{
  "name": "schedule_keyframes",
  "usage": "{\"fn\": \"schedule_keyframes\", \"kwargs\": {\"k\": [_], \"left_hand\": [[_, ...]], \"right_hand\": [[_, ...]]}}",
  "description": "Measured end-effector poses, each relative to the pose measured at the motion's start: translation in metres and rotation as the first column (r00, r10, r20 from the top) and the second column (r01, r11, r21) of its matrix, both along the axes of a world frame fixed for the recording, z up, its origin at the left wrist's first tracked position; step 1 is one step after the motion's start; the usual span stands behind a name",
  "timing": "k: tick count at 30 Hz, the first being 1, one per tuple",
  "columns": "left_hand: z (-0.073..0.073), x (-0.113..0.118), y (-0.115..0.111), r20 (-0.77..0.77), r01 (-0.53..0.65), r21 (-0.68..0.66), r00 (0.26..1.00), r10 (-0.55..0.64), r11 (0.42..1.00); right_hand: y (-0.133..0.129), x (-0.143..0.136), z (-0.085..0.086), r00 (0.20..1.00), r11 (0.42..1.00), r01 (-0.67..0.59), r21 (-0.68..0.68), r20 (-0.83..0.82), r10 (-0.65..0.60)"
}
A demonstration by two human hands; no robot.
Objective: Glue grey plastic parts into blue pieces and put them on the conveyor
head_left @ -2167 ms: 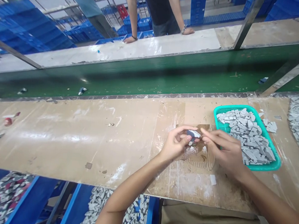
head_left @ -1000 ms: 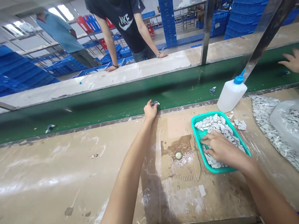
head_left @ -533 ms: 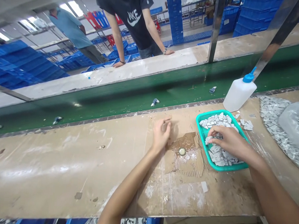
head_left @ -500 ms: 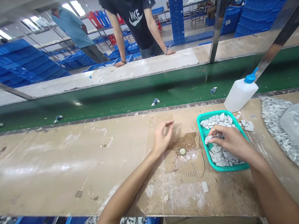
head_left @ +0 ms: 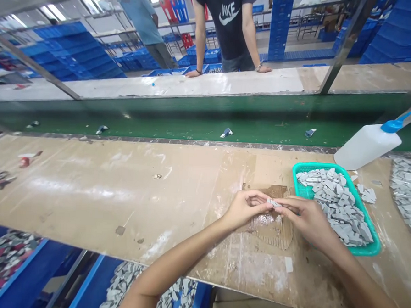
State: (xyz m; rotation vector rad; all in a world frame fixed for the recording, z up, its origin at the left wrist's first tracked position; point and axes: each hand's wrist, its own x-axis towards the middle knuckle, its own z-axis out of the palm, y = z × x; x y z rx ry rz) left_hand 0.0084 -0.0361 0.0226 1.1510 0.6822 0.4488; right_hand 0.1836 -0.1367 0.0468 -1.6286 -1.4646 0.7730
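A small light grey plastic piece point(head_left: 273, 203) is pinched between the fingertips of both hands. My left hand point(head_left: 249, 207) comes at it from the left with fingers closed, and my right hand point(head_left: 303, 218) grips its right end. Both are above a brown, wet-looking cardboard patch point(head_left: 273, 231) on the bench. Just right of my right hand stands a green plastic basket point(head_left: 376, 248), heaped with similar grey pieces point(head_left: 344, 202). The round cap seen earlier on the patch is hidden by the hands.
A white squeeze bottle point(head_left: 366, 146) with a blue nozzle stands behind the basket. Bagged grey pieces point(head_left: 408, 192) lie at the right. Beyond the bench runs a green conveyor point(head_left: 180, 118) carrying small parts. Blue bins point(head_left: 92, 281) of pieces sit below the front edge. A person point(head_left: 229, 31) leans on the far ledge.
My right hand has moved left from the basket with a grey piece. My left hand has come over to meet it, and both now hold the piece. The view has turned left.
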Motion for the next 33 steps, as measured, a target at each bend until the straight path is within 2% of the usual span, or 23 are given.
{"fn": "schedule_keyframes", "kwargs": {"k": [2,4,6,7,9,11,13,16,22,33], "left_hand": [[-0.004,-0.002,0.004,0.001,0.018,-0.027,1.000,-0.018,0.999],[-0.006,-0.005,0.013,-0.006,0.012,0.030,1.000,-0.012,0.999],[-0.009,-0.009,0.029,-0.008,-0.095,0.144,0.995,0.097,0.985],[-0.011,-0.012,0.040,-0.002,-0.181,0.213,0.983,0.186,0.960],[-0.017,-0.019,0.064,0.015,-0.352,0.353,0.929,0.371,0.867],[-0.025,-0.026,0.085,0.014,-0.446,0.449,0.870,0.493,0.774],[-0.033,-0.030,0.100,0.002,-0.497,0.450,0.832,0.555,0.742],[-0.038,-0.031,0.106,0.001,-0.526,0.396,0.820,0.573,0.753],[-0.036,-0.030,0.104,0.022,-0.506,0.412,0.837,0.547,0.758],[-0.037,-0.029,0.105,-0.002,-0.474,0.450,0.847,0.531,0.757]], "right_hand": [[0.001,-0.002,-0.001,1.000,1.000,-0.016,-0.026,0.001,0.016],[0.001,-0.005,-0.002,0.999,0.999,0.026,-0.040,-0.019,-0.027],[0.001,-0.010,-0.004,0.996,0.997,0.083,0.002,0.028,-0.083],[0.001,-0.013,-0.004,0.992,0.995,0.090,0.049,0.082,-0.094],[0.001,-0.018,-0.006,0.973,0.984,0.039,0.173,0.217,-0.077],[0.001,-0.022,-0.007,0.940,0.959,-0.051,0.280,0.337,-0.048],[0.001,-0.024,-0.008,0.898,0.933,-0.136,0.334,0.438,-0.026],[0.001,-0.025,-0.010,0.827,0.915,-0.224,0.335,0.562,-0.003],[0.001,-0.025,-0.012,0.733,0.911,-0.293,0.289,0.680,0.020],[-0.003,-0.026,-0.013,0.692,0.937,-0.297,0.184,0.718,0.078]]}}
